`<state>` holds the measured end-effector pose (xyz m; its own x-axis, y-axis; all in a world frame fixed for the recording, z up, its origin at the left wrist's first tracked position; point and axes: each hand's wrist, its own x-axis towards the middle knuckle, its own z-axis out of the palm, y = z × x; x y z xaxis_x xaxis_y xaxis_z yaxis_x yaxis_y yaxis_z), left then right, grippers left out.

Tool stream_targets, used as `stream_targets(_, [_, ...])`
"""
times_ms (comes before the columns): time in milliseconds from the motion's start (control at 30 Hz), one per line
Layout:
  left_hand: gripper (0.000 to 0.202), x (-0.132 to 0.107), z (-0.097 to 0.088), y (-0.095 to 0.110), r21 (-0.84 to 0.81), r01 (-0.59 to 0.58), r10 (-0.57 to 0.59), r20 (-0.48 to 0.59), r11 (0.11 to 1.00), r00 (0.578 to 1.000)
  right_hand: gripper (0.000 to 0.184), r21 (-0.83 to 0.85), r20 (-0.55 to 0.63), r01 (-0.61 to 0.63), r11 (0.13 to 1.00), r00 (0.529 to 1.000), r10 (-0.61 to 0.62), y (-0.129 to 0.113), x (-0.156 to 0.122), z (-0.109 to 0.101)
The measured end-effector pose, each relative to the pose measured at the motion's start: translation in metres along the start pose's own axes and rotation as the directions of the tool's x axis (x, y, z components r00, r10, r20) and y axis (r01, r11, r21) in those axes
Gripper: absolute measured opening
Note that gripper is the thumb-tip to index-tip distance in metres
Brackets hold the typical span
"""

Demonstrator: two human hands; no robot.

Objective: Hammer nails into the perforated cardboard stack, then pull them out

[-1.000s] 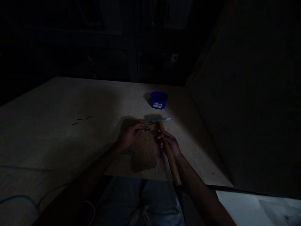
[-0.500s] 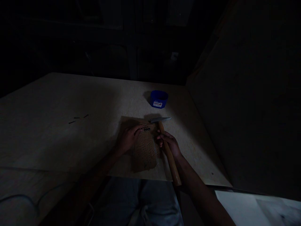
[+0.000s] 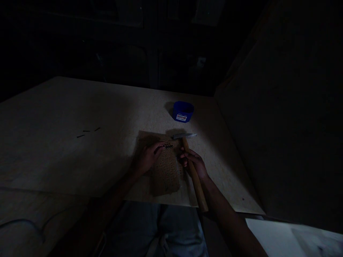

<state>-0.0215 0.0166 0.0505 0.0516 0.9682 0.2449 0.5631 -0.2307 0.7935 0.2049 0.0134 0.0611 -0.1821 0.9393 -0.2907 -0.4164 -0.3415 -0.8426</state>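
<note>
A brown block lies on the pale tabletop just in front of me. Several small dark nails stand in a row near its far end. My left hand rests on the block with its fingertips pinched at that row; whether a nail is between them is too dark to tell. My right hand is wrapped round the wooden handle of a hammer. The hammer's metal head lies just past the block's far edge.
A small blue tub with a label stands beyond the hammer head. A few loose dark nails lie on the table at the left. A large board leans up on the right. The scene is very dark.
The view has shifted slightly. Both hands, the hammer and the block keep nearly the same places.
</note>
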Motion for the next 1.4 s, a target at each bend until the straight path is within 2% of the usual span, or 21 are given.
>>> stream_targets(367, [0.023, -0.004, 0.001, -0.003, -0.056, 0.021, -0.022, -0.017, 0.998, 1.0, 0.04, 0.004, -0.014, -0.023, 1.0, 1.0, 0.023, 0.001, 0.0, -0.002])
stream_targets(567, [0.023, -0.003, 0.001, -0.002, -0.155, 0.137, -0.136, 0.017, 0.978, 0.991, 0.041, 0.005, -0.01, -0.031, 1.0, 0.999, 0.031, 0.0, -0.001, -0.001])
stream_targets(633, [0.023, -0.003, 0.002, -0.002, -0.159, 0.143, -0.139, 0.036, 0.977, 0.99, 0.04, -0.011, -0.009, -0.027, 1.0, 1.0, 0.027, 0.0, -0.001, 0.0])
stream_targets(867, [0.024, -0.002, 0.006, -0.004, -0.182, 0.114, -0.108, 0.04, 0.977, 0.993, 0.041, -0.048, -0.006, -0.016, 0.999, 1.0, 0.015, 0.0, -0.001, 0.0])
stream_targets(1033, [0.025, -0.002, 0.005, -0.005, -0.145, 0.029, -0.027, 0.016, 0.989, 0.999, 0.041, -0.071, -0.015, 0.02, 0.997, 1.0, -0.021, -0.001, -0.005, 0.003])
stream_targets(1300, [0.028, -0.004, 0.01, -0.013, -0.101, -0.037, 0.031, -0.064, 0.994, 0.997, 0.034, -0.19, 0.058, 0.088, 0.978, 0.995, -0.078, 0.0, -0.015, 0.012])
stream_targets(1400, [0.032, -0.003, 0.013, -0.016, -0.115, -0.049, 0.043, -0.056, 0.992, 0.998, 0.032, -0.225, 0.069, 0.092, 0.97, 0.995, -0.079, 0.0, -0.015, 0.014])
